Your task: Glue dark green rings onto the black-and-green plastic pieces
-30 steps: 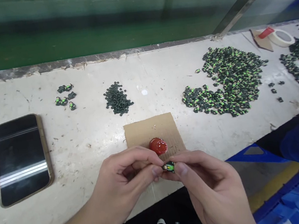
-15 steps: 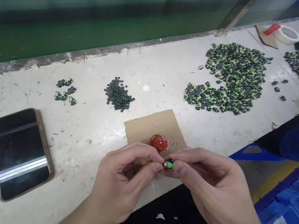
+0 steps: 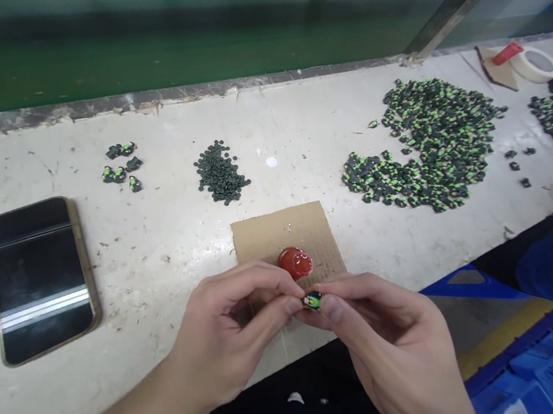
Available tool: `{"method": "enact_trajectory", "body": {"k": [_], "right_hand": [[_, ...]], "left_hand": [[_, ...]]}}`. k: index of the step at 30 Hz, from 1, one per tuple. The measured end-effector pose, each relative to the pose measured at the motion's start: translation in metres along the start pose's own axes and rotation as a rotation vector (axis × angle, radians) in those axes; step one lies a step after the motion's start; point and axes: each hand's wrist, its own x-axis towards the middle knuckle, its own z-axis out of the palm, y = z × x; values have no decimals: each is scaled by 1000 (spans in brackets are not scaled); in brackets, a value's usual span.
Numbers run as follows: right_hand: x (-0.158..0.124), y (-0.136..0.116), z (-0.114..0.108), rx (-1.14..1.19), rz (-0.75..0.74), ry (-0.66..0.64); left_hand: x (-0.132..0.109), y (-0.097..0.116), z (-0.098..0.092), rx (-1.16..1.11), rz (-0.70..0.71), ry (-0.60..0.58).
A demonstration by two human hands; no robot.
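Note:
Between the fingertips of both hands is a small black and green figurine (image 3: 312, 300), with a pale patch on its left end. My left hand (image 3: 244, 328) pinches its left end with thumb and forefinger. My right hand (image 3: 391, 341) grips the other end the same way. Just beyond the fingers, a glossy red blob (image 3: 295, 262) sits on a piece of brown cardboard (image 3: 279, 229); its near edge is hidden by my hands. Further back lies a heap of small dark discs (image 3: 221, 173).
A phone (image 3: 41, 279) lies at the left, with several figurines (image 3: 120, 174) behind it. A large pile of similar figurines (image 3: 442, 139) spreads at the right, near a tape roll (image 3: 536, 64). Blue crates (image 3: 552, 361) stand below the table's right edge.
The view has shifted very slightly. Both hands keep their pinch on the figurine, which looks tilted a little differently.

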Motion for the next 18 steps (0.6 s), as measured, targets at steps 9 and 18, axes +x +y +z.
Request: {"method": "enact_trajectory", "body": {"k": [9,18], "right_hand": [[-5,5,3,31,31,-21],[-9,4,16,410,262,-9]], "left_hand": [[4,10,0,-247,-130,-53],[-2,-2,2,-393,-142,-97]]}}
